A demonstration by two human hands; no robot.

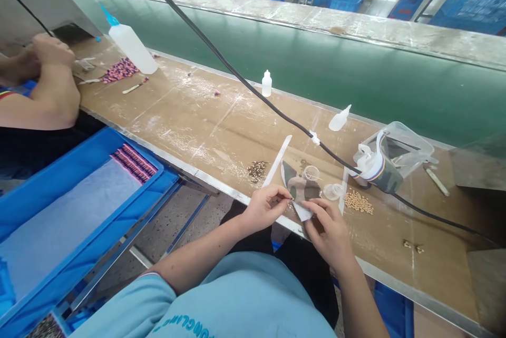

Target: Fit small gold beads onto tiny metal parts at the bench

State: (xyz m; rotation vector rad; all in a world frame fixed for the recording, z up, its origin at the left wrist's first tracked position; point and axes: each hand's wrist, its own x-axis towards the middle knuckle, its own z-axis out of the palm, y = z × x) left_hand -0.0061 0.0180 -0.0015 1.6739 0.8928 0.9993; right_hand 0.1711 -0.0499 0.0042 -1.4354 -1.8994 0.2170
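Camouflage patch (299, 189) sits over the bench (200, 135) at its front edge, just above the hands, with a white corner hanging toward the person. Right hand (328, 233) is closed on that lower edge, thumb above and fingers curled beneath, though how much of the patch they cover is hard to tell. Left hand (264, 210) pinches a thin pin (288, 200) between thumb and forefinger, its tip almost touching the patch. Gripping this close to the point gives steady control, and a firm hold on the patch stops it sliding. Two clear cups (311, 173) stand just beyond, near loose tan beads (358, 202) and bronze rings (256, 171). A white strip (277, 161) lies left of the patch, and a plastic tub (395, 151) sits further right
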